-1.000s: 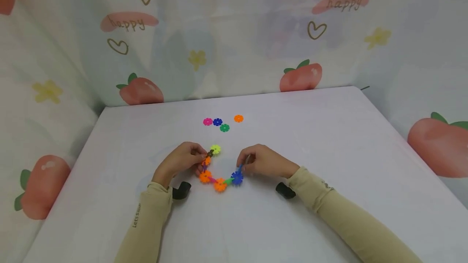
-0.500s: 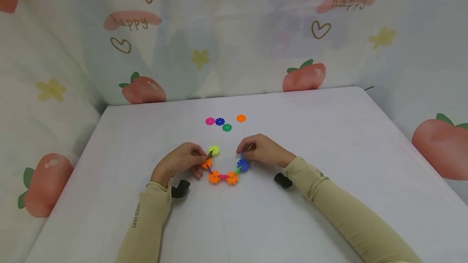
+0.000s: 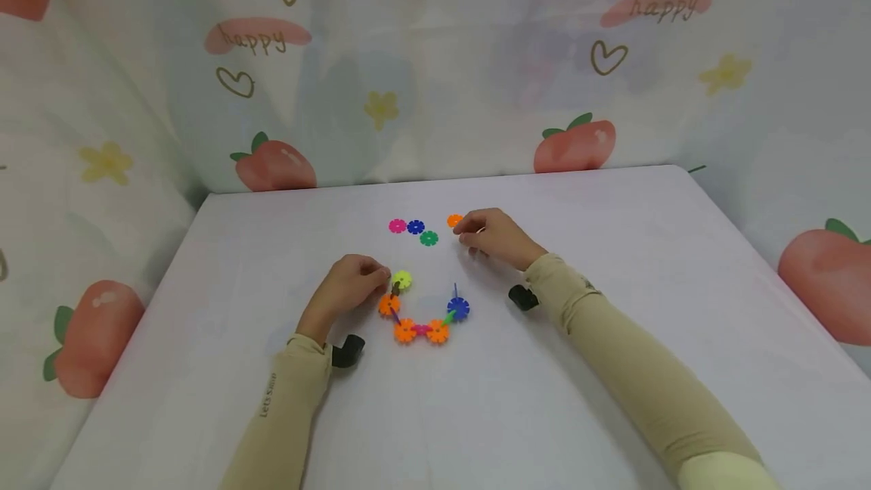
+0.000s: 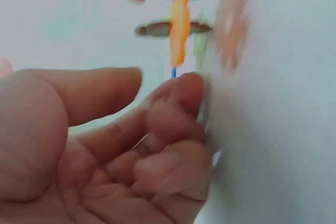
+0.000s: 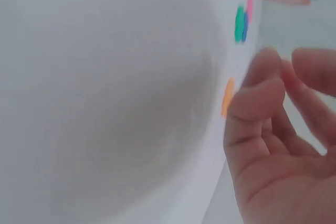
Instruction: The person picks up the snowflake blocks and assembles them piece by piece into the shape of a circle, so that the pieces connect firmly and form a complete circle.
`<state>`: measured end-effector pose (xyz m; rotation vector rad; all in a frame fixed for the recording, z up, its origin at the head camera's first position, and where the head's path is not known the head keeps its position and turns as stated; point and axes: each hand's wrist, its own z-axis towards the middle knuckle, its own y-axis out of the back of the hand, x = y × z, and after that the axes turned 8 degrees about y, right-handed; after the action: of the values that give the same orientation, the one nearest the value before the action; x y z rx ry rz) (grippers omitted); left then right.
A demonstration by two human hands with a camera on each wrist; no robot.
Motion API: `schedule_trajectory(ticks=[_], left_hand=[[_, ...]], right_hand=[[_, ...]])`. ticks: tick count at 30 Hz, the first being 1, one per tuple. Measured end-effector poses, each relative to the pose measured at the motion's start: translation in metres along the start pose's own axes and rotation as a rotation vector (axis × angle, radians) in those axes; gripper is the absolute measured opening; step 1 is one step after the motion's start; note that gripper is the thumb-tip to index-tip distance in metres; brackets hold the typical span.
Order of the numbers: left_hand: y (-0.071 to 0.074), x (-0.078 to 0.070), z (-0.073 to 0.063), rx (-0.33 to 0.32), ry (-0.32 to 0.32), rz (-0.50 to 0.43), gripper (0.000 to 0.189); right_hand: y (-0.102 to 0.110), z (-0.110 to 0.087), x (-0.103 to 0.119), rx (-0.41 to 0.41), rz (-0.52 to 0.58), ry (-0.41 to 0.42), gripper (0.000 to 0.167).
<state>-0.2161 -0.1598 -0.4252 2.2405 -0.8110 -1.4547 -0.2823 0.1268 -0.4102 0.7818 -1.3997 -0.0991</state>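
Observation:
A curved chain of linked notched plastic discs lies on the table, with an orange disc (image 3: 404, 330) and a blue disc (image 3: 459, 308) in it. Its left end carries a yellow disc (image 3: 403, 279). My left hand (image 3: 345, 289) is beside that end; the left wrist view shows its thumb apart from loosely bent fingers, with nothing between them. Farther back, my right hand (image 3: 500, 238) hovers by a loose orange disc (image 3: 454, 221), partly covering it in the head view. In the right wrist view the right hand's fingers (image 5: 260, 98) are loosely bent and hold nothing.
Loose pink (image 3: 398, 226), blue (image 3: 416, 227) and green (image 3: 429, 238) discs lie flat behind the chain, left of the right hand. The white table (image 3: 585, 399) ends at a printed cloth backdrop (image 3: 435, 134). Black wrist devices (image 3: 348, 351) sit under both wrists.
The right hand has let go of the chain's right end and moved away, toward the loose orange disc. The left hand has released the chain; the chain's front has shifted right and back.

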Motion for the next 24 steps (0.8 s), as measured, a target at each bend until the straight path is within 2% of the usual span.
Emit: schedule_trajectory(ticks=[6, 12, 19, 24], left_hand=[[-0.008, -0.002, 0.005, -0.017, 0.016, -0.068, 0.032], [-0.011, -0.001, 0.006, -0.013, 0.018, -0.083, 0.03], [-0.013, -0.003, 0.007, -0.013, 0.03, -0.058, 0.024], [-0.015, -0.005, 0.005, -0.025, 0.028, -0.036, 0.021]], right_hand=[[0.006, 0.029, 0.0, -0.099, -0.08, -0.066, 0.028], [0.003, 0.049, -0.007, -0.086, -0.176, -0.108, 0.034], [-0.004, 0.056, -0.012, -0.065, -0.293, -0.045, 0.03], [-0.007, 0.058, -0.015, -0.073, -0.302, -0.037, 0.03]])
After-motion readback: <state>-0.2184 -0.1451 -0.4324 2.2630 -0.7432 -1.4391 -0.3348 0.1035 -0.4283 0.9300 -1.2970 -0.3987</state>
